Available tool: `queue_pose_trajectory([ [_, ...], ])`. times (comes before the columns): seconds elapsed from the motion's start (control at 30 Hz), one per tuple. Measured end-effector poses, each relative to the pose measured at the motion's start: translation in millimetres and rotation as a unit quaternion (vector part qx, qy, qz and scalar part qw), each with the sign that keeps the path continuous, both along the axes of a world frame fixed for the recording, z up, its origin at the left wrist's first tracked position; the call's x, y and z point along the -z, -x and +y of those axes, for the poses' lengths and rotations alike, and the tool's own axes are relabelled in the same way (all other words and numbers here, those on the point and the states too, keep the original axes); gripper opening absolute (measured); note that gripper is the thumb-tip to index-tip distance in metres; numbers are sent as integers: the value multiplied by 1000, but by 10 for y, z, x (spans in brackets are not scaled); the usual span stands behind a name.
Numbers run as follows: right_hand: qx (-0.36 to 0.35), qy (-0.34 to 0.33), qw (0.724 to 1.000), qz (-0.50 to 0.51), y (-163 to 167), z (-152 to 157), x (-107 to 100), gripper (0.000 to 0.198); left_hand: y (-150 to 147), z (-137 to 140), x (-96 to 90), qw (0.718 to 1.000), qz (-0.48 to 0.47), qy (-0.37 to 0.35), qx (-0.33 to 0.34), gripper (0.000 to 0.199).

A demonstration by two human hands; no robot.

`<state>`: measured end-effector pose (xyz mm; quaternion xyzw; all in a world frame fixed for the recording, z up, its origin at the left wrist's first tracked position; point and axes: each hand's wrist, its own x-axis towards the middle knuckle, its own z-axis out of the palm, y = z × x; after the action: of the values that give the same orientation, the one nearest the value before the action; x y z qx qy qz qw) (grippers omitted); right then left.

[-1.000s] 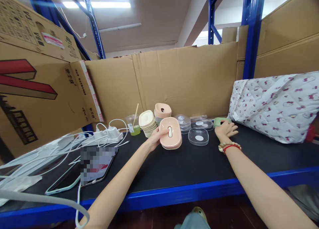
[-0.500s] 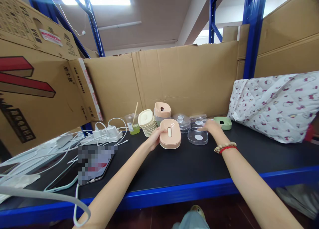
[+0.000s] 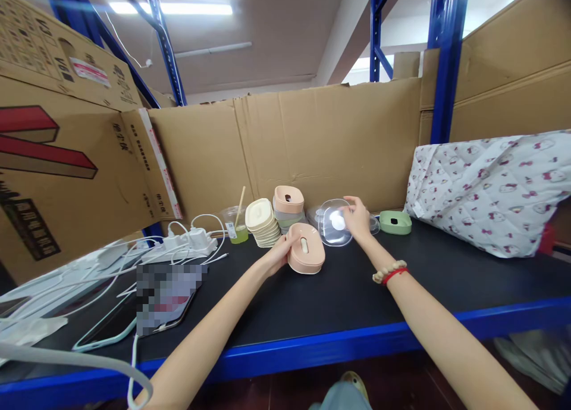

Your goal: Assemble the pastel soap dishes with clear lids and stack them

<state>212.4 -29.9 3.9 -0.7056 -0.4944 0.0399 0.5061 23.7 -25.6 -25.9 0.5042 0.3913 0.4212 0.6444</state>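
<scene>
My left hand (image 3: 280,252) grips a pink rounded-square plastic lid (image 3: 307,254) with a cream oval piece in its middle, tilted just above the black shelf. To its right, my right hand (image 3: 357,218) pinches a clear plastic cover (image 3: 332,222) with a round white label and holds it up on edge. Behind the pink lid stand a stack of cream lids (image 3: 259,216) and a stack topped by another pink piece (image 3: 289,199) with a dark opening. A green piece (image 3: 395,222) of similar shape lies right of my right hand. Other clear covers are partly hidden behind the raised one.
At the left are a power strip (image 3: 182,246) with white cables, a phone (image 3: 104,324) and a tablet (image 3: 172,297). A cup of green liquid (image 3: 239,234) holds a stick. A patterned quilted bag (image 3: 486,196) sits at the right, with cardboard (image 3: 330,136) along the back.
My right hand has lifted the clear cover from the shelf and moved it left, tipping it upright. My left hand has lowered the pink lid slightly and tilted it.
</scene>
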Motion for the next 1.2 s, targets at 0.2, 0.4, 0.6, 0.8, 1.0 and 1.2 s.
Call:
queue_pose_trajectory([
  [0.2,-209,-90,971,71,325,-52,-16,47,-48,13,66,999,-47,-10,-4,27],
  [0.4,-336,23,925,178,419,-62,-11,73,-51,13,67,999,-25,-23,1,18],
  [0.6,-253,-149,940,173,386,-51,3,67,-85,10,94,1000,-29,5,9,26],
  [0.8,-335,-108,936,-11,595,-116,150,65,-158,-81,44,998,-47,15,40,52],
  [1.0,-436,98,890,-89,579,-92,233,88,-136,-138,6,998,-42,32,30,48],
  [1.2,-256,142,949,-113,504,-151,142,87,-159,-21,122,999,-14,36,17,35],
])
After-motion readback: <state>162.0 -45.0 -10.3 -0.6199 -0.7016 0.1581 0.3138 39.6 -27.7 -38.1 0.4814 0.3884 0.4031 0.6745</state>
